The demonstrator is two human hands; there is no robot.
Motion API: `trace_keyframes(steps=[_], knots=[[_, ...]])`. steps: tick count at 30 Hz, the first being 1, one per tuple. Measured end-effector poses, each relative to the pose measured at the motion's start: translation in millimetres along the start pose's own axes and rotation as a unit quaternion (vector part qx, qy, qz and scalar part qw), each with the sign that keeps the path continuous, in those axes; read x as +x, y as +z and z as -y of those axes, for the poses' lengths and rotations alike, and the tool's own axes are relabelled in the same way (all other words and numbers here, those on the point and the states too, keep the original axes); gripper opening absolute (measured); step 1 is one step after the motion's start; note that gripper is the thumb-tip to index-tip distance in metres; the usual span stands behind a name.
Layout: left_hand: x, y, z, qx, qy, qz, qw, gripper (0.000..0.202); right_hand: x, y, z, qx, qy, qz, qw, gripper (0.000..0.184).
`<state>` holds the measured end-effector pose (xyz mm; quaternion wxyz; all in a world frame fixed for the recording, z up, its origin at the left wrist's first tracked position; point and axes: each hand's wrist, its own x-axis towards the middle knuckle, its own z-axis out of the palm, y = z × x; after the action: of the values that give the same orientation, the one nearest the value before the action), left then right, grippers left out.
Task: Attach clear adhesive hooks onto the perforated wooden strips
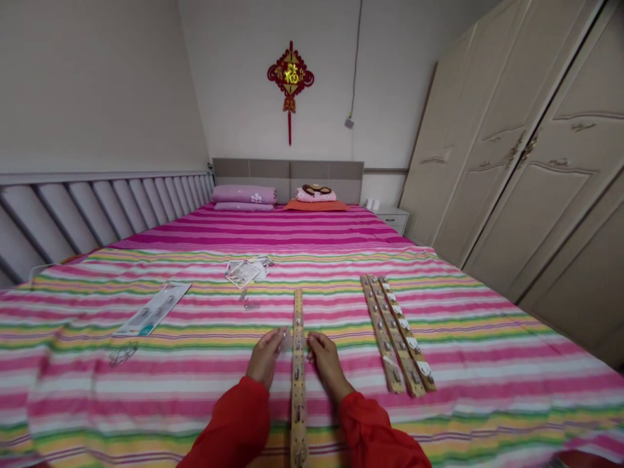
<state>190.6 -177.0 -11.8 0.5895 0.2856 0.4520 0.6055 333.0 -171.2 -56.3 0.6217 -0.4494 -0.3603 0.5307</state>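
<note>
A long narrow wooden strip (298,383) with several small metal fittings along it lies lengthwise on the striped bedspread in front of me. My left hand (266,354) is just left of the strip, its thumb and fingers pinched on a small, pale, see-through piece (286,338). On the other side, my right hand (325,363) is closed in a pinch close to the strip's edge. Something small and dark shows at its fingertips, too small to name. Farther ahead, small metal pieces (251,305) rest on the cloth.
Three similar wooden strips (397,335) lie side by side at right, one bearing white round pieces. A flat clear package (155,309) and thin wire loops (123,353) are at left. Small packets (248,270) lie beyond the strip. A slatted rail (97,208) borders the bed.
</note>
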Motion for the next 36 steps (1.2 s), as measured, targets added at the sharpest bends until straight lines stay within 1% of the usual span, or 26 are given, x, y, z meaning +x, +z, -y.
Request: trace_keyframes(steps=[3, 7, 11, 14, 17, 19, 22, 24, 26, 28, 30, 36], knots=[[-7, -0.3, -10, 0.067, 0.045, 0.019, 0.997, 0.043, -6, 2, 7, 0.022, -0.014, -0.011, 1.000, 0.029], [-16, 6.7, -23, 0.153, 0.088, 0.031, 0.984, 0.040, -15, 9, 25, 0.026, -0.028, 0.030, 0.999, 0.028], [-18, 17.3, -32, 0.162, 0.085, 0.046, 0.982, 0.037, -18, 17, 42, 0.027, -0.022, 0.070, 0.997, 0.031], [-13, 21.5, -33, 0.148, 0.080, 0.066, 0.984, 0.041, -16, 18, 46, 0.033, -0.011, 0.073, 0.997, 0.032], [-5, 23.3, -32, 0.132, 0.068, 0.073, 0.986, 0.053, -10, 17, 46, 0.035, 0.006, 0.067, 0.997, 0.034], [2, 24.7, -30, 0.114, 0.053, 0.064, 0.990, 0.057, -3, 16, 46, 0.038, 0.015, 0.065, 0.997, 0.034], [14, 27.9, -26, 0.065, 0.026, 0.050, 0.996, 0.052, 9, 15, 47, 0.048, 0.014, 0.050, 0.997, 0.034], [22, 30.3, -23, 0.037, -0.004, 0.055, 0.998, 0.048, 18, 15, 48, 0.052, 0.013, 0.035, 0.998, 0.033], [31, 32.6, -21, 0.028, -0.033, 0.057, 0.997, 0.045, 29, 16, 49, 0.051, 0.013, 0.025, 0.998, 0.032], [40, 35.2, -20, 0.036, -0.046, 0.054, 0.997, 0.044, 39, 18, 50, 0.049, 0.007, 0.014, 0.999, 0.031], [52, 38.5, -20, 0.054, -0.041, 0.051, 0.996, 0.042, 51, 21, 50, 0.046, -0.004, 0.002, 0.999, 0.028], [87, 50.7, -22, 0.105, 0.018, 0.033, 0.994, 0.036, 87, 28, 45, 0.021, -0.021, -0.002, 1.000, 0.020]])
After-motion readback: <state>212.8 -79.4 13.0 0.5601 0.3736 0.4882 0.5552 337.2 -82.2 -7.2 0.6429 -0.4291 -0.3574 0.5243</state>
